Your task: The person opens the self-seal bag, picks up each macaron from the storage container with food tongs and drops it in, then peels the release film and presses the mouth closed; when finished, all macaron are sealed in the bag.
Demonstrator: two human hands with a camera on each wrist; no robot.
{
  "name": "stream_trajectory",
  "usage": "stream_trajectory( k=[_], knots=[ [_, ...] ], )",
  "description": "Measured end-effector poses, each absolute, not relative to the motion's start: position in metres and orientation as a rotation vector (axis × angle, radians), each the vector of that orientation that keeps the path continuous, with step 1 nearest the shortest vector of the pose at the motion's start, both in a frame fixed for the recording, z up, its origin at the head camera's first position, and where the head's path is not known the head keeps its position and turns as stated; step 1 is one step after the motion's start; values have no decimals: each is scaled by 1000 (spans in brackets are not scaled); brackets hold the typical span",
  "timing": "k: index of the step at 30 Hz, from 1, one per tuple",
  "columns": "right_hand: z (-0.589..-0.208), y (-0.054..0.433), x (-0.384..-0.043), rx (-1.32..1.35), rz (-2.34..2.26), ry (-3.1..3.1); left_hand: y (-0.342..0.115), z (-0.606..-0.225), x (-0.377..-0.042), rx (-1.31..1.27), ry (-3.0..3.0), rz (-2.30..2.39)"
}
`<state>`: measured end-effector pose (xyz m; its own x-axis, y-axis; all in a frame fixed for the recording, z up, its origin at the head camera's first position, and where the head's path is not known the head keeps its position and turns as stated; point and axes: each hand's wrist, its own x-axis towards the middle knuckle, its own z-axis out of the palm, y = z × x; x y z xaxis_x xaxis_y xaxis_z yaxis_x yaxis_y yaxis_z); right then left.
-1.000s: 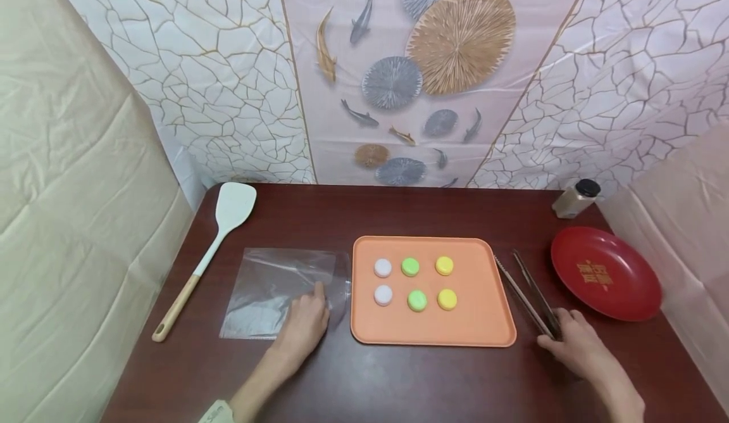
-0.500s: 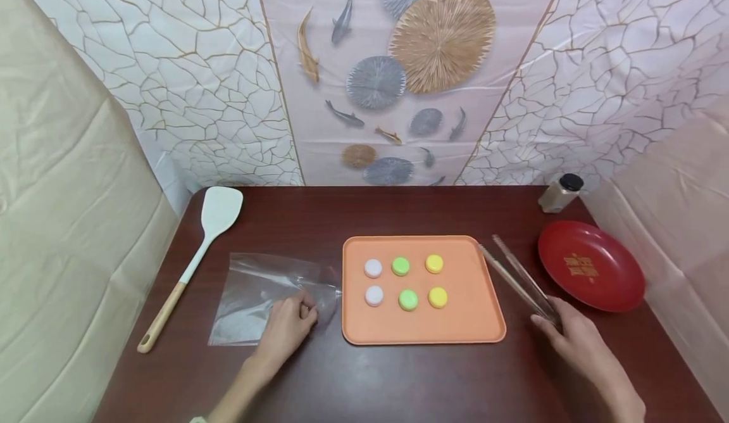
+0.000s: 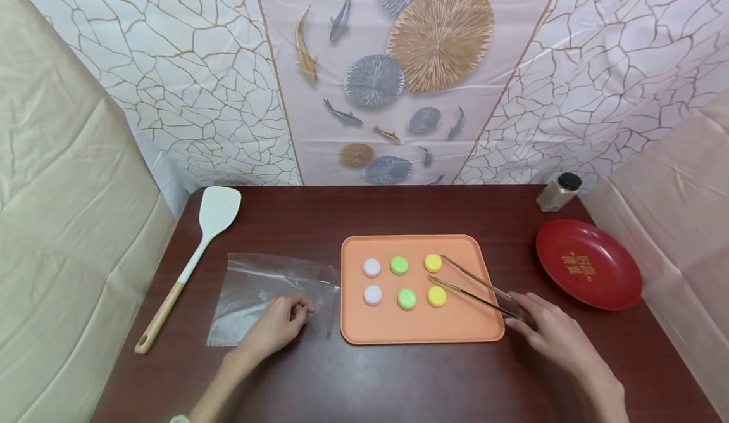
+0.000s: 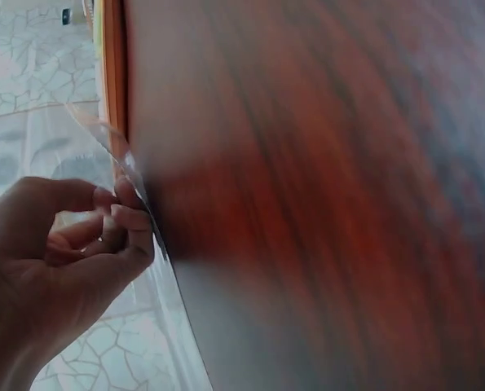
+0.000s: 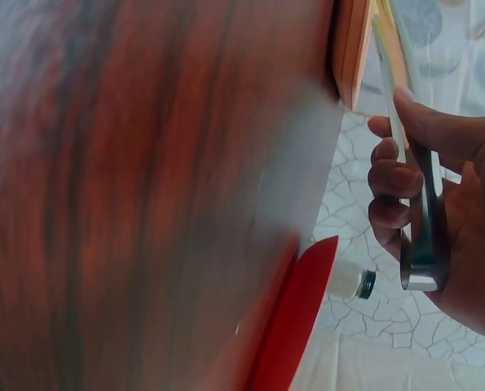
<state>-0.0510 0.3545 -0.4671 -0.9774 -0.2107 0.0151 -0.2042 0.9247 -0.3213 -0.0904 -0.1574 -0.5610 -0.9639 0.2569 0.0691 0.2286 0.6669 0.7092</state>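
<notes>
My right hand (image 3: pixel 549 328) grips metal tongs (image 3: pixel 481 293) around their handles; in the right wrist view the bent end of the tongs (image 5: pixel 421 273) sticks out below the palm. Over an orange tray (image 3: pixel 364 331) the tong arms are spread, their tips close to the rear yellow macaron (image 3: pixel 433 263) and above the front yellow macaron (image 3: pixel 436 296). Two green macarons (image 3: pixel 407 299) and two pale lilac macarons (image 3: pixel 373 295) lie further left on it. My left hand (image 3: pixel 279 321) pinches the edge of a clear plastic bag (image 3: pixel 239 309), its film (image 4: pixel 112 142) lifted at the fingertips.
To the right of the tray lies a red oval plate (image 3: pixel 615 271) with gold characters, and behind it a small jar (image 3: pixel 555 196) with a black lid. A white spatula (image 3: pixel 219 211) with a wooden handle lies along the left. Patterned cloth (image 3: pixel 228 94) encloses the dark table.
My right hand has raised the tongs and swung them left over the tray, beside the yellow macarons. The left hand's fingers have curled in at the bag's edge. The head view shifted slightly.
</notes>
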Motion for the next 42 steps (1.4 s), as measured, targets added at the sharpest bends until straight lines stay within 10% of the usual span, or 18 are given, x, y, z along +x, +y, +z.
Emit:
stream_trajectory(
  k=[10,23,42],
  knots=[
    [-471,345,-56,-306,-567,3006,-152,-524,-78,505,2808,1290],
    [-473,344,-54,-310,-559,3093,-162,-564,-80,911,3151,1136],
    [-440,248,-60,-803,-652,2977,-149,-512,-63,588,3205,935]
  ],
)
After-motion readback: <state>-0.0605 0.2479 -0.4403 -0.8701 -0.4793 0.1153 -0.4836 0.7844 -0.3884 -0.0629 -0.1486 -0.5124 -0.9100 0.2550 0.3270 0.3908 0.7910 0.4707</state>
